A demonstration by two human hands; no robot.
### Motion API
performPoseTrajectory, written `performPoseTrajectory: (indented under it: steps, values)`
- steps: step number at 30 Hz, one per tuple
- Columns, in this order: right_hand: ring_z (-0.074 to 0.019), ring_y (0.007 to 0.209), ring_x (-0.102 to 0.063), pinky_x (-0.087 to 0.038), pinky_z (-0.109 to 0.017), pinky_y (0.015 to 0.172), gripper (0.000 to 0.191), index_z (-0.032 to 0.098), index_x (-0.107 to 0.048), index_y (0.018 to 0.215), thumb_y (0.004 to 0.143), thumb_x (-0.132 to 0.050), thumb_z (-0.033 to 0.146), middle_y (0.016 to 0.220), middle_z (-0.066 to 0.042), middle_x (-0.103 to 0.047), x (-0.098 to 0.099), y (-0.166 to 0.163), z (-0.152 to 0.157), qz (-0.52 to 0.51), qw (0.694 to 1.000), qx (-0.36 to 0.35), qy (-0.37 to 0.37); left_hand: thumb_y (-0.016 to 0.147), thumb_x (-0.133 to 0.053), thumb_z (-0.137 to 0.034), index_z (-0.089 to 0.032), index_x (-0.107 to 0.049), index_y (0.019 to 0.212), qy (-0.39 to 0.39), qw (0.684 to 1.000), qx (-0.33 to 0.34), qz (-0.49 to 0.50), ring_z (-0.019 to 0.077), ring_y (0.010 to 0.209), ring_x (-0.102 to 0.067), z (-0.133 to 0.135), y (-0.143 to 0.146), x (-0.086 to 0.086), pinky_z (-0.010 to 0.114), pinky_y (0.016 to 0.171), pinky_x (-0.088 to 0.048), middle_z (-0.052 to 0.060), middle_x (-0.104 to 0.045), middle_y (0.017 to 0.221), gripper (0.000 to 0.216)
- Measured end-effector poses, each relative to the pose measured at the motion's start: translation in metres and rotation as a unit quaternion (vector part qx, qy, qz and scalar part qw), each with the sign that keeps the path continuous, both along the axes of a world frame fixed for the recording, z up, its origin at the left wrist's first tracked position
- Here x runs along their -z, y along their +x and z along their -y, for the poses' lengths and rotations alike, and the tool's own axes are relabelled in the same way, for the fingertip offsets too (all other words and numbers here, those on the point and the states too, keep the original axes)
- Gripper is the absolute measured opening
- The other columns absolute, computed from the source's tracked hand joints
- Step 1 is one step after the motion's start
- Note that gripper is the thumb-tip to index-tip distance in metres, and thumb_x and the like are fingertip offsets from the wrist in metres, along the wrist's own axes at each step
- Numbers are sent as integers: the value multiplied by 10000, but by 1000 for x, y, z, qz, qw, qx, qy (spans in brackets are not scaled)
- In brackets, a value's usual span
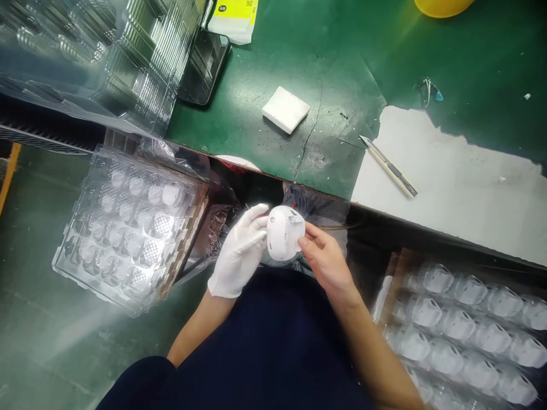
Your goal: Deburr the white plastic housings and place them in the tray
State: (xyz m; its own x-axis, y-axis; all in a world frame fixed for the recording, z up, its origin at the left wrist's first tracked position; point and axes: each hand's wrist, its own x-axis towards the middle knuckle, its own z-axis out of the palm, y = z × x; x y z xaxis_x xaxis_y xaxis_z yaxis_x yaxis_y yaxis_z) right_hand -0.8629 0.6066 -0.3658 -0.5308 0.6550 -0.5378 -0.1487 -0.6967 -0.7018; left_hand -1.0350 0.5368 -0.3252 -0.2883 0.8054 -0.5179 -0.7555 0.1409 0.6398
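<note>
A rounded white plastic housing (282, 234), with small holes and a cut-out on its face, is held between my hands above my lap. My left hand (244, 246), in a white glove, has its fingers against the housing's left side. My bare right hand (325, 256) pinches its right edge between thumb and fingers. A white block (286, 110) lies on the green bench top (256, 139) in front of me. Farther right, a utility knife (388, 166) rests across the edge of a pale sheet (448, 182).
On the left, a clear tray stack (77, 267) carries several white parts; another part-filled tray (465, 324) stands at the right. Stacked clear trays (141, 68), a black phone (207, 68), a yellow label (233, 11) and a yellow container (444, 5) are on the bench.
</note>
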Motion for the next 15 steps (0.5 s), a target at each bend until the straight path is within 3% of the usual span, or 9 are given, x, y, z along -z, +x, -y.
performPoseTrajectory:
  steps: [5, 11, 15]
  values:
    - [-258, 1189, -756, -595, -432, 1102, 532, 268, -757, 1218, 756, -986, 398, 1254, -72, -820, 3, 3, 8, 47, 994, 34, 97, 702, -996, -144, -277, -729, 1322, 2, 992, 10, -125, 212, 1089, -764, 6, 6, 1, 295, 945, -597, 27, -806, 1135, 688]
    - [-242, 1133, -747, -596, -419, 1083, 354, 263, -733, 1130, 849, -919, 373, 1158, -58, -802, -7, 6, 13, 69, 981, 16, 181, 701, -998, -131, -286, -762, 1245, -31, 992, 3, -122, 242, 1103, -768, 7, 5, -6, 361, 1017, -573, 20, -815, 1122, 613]
    - [-238, 1104, -750, -603, -396, 1049, 357, 265, -759, 1151, 852, -921, 374, 1127, -53, -803, -7, 8, 15, 69, 974, 15, 217, 742, -979, -147, -300, -765, 1248, -28, 993, 0, -117, 258, 1134, -769, 9, 1, -4, 395, 1054, -564, 26, -825, 1161, 570]
